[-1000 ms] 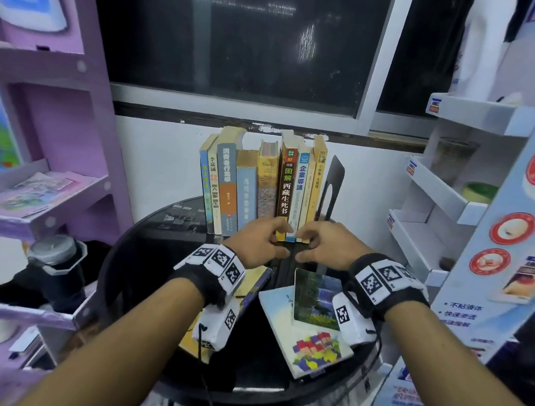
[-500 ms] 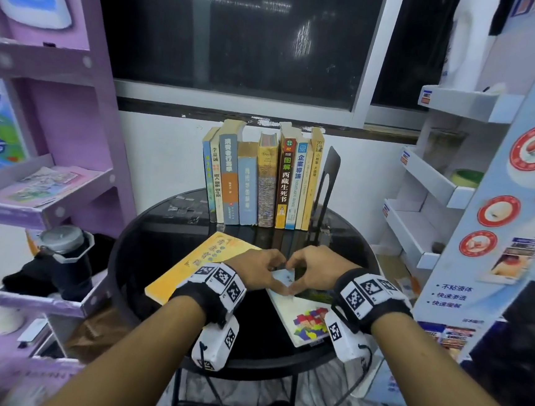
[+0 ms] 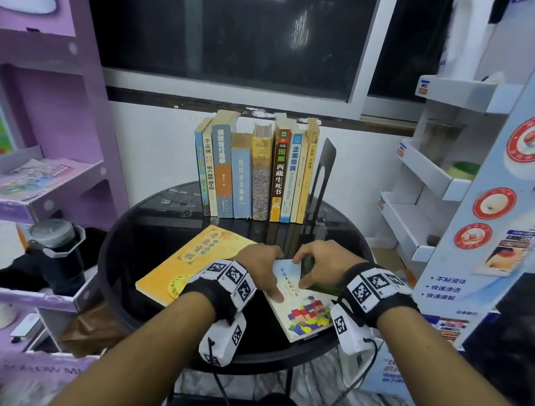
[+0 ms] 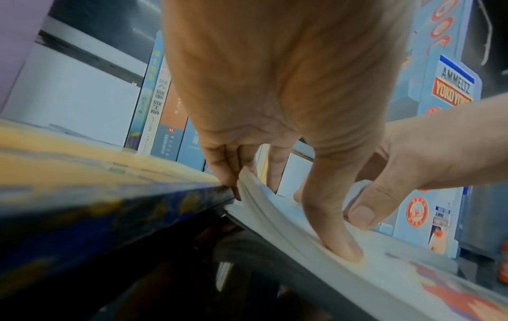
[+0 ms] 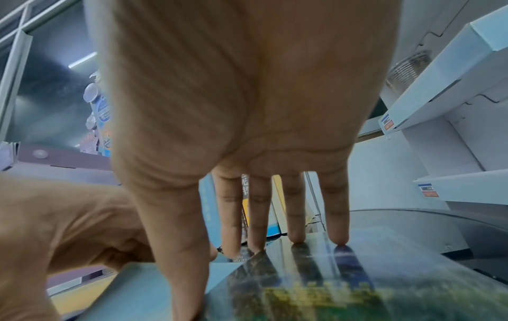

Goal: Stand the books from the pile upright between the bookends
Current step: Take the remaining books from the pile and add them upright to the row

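Note:
Several books (image 3: 256, 172) stand upright at the back of the round black table (image 3: 148, 224), with a black bookend (image 3: 322, 178) at their right end. A white book with coloured houses (image 3: 306, 313) lies flat near me, a smaller dark green book (image 3: 325, 288) on top of it. My left hand (image 3: 270, 268) pinches the white book's left edge, fingers curled under it and thumb on the cover (image 4: 274, 217). My right hand (image 3: 305, 269) rests straight fingers on the green book (image 5: 329, 282). A yellow book (image 3: 196, 261) lies flat on the left.
A purple shelf unit (image 3: 35, 182) stands close on the left, with a dark flask (image 3: 58, 249) on its lower tray. A white and blue display rack (image 3: 439, 185) stands on the right. Behind the table are a white wall and a dark window.
Both hands have come back from the foot of the upright row to the flat books near me. The left hand now pinches the white book's edge.

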A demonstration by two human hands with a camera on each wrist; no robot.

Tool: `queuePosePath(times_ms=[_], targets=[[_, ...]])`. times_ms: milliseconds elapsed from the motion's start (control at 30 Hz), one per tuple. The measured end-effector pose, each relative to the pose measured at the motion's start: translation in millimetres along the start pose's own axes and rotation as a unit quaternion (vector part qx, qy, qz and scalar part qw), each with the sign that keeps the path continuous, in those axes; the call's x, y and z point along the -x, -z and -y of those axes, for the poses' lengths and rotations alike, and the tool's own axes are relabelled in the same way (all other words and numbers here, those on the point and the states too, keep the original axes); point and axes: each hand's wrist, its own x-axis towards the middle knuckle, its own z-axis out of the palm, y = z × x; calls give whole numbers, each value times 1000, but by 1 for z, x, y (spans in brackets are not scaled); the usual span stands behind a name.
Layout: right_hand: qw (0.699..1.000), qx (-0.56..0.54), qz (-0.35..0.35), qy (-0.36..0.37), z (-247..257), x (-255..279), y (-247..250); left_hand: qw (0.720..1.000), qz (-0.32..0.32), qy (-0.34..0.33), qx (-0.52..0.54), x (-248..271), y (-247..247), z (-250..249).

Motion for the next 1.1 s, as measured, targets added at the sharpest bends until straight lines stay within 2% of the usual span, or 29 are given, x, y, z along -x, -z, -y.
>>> queuePosePath(times_ms=[100, 333, 500, 700, 900, 1100], targets=[[1000, -4, 4, -5, -4, 0, 4, 1000, -15, 10, 19, -5, 2, -1], [1000, -22, 5, -9, -6, 0, 5, 988, -52, 57, 137, -13, 6, 11], [998, -52, -35, -13, -3, 0, 9, 977, -93, 66, 182, -15, 21, 14], [995, -81, -56, -16, 1, -2, 16, 966, -129, 25, 224, -10, 47, 16], [984, -155, -84, 10, 3, -6, 14, 954, -174, -32, 241, -4, 64, 17], [953, -270, -131, 42, 10, -5, 22, 933, -228, -82, 266, 0, 70, 19]])
